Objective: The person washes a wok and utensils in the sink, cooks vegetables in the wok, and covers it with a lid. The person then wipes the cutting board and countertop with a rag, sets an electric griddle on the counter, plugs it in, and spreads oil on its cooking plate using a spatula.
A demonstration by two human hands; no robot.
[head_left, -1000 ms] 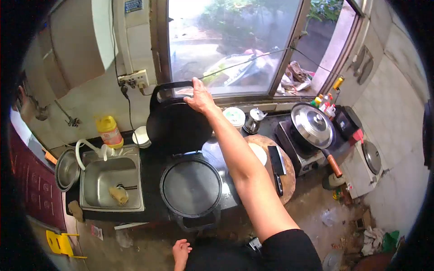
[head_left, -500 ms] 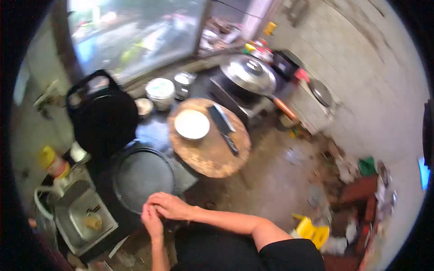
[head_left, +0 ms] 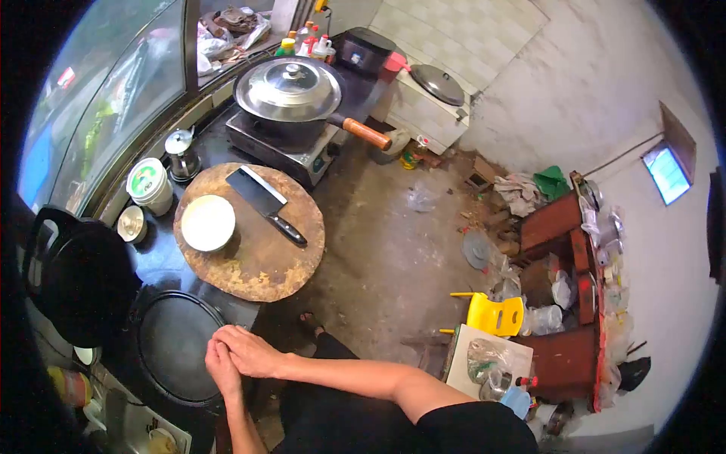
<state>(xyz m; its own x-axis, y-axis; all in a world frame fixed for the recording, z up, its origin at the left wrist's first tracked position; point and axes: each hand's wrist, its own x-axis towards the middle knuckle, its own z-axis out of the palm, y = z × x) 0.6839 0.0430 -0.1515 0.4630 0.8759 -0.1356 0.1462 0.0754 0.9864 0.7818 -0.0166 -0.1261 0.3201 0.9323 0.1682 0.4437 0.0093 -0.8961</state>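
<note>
My left hand (head_left: 221, 371) and my right hand (head_left: 252, 352) are pressed together, fingers closed, by the right edge of a round black electric griddle (head_left: 178, 349). Whatever lies between them, if anything, is hidden. The griddle's dark lid (head_left: 85, 284) stands raised behind its flat plate. Beyond my hands, a thick round wooden chopping board (head_left: 265, 265) carries a white bowl (head_left: 208, 223) and a cleaver (head_left: 259, 194) with a black handle.
A wok with a steel lid (head_left: 289, 89) sits on a stove (head_left: 302, 163); its wooden handle (head_left: 365, 134) juts over the floor. A lidded tub (head_left: 150, 185) and metal pot (head_left: 181, 153) line the window side. A sink (head_left: 125, 420) is at lower left, a yellow chair (head_left: 495, 314) at right.
The view has swung to the right, so the counter things now appear further left and more of the right side shows. My hands stay together beside the griddle.
</note>
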